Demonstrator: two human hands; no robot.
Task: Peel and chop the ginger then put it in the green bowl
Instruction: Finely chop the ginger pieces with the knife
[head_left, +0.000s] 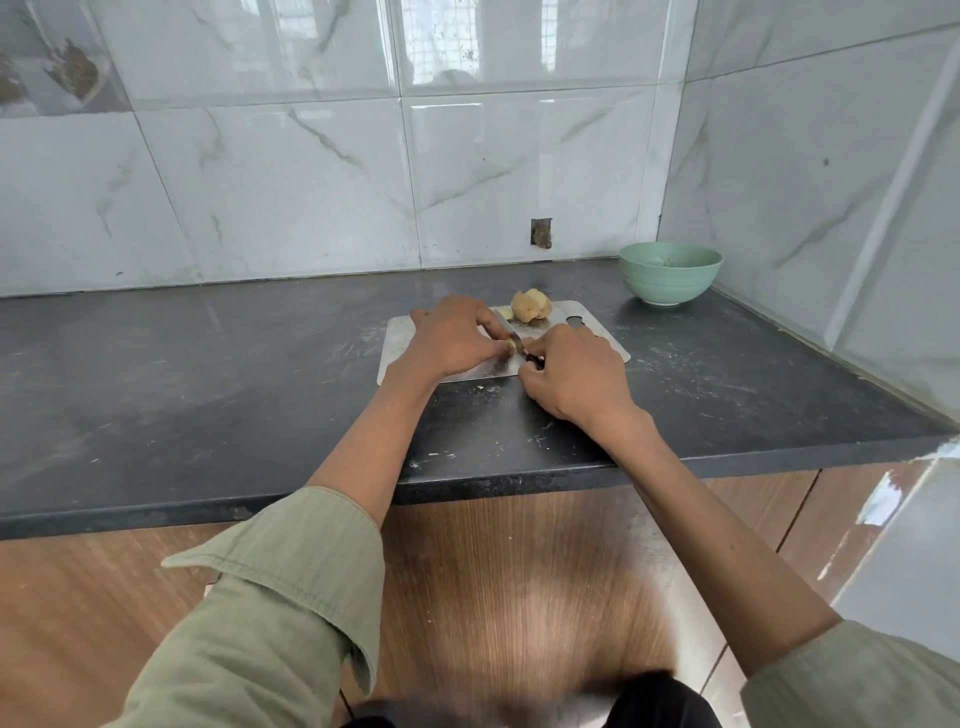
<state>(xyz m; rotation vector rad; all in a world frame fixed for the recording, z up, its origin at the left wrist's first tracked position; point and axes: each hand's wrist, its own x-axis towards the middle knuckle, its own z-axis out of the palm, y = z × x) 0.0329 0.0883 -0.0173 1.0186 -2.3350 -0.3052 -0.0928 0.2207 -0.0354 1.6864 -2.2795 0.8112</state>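
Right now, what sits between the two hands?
In the head view, the knife blade and a small ginger piece lie between the left hand and right hand.

this is looking like a home kitchen: glossy marble-patterned wall tiles are lining a corner, a dark stone countertop is sitting over wood-grain cabinet fronts, and a steel cutting board is lying on it.

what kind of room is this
Most likely a home kitchen: a dark stone countertop against marble-look wall tiles, with a steel cutting board and a green bowl on it.
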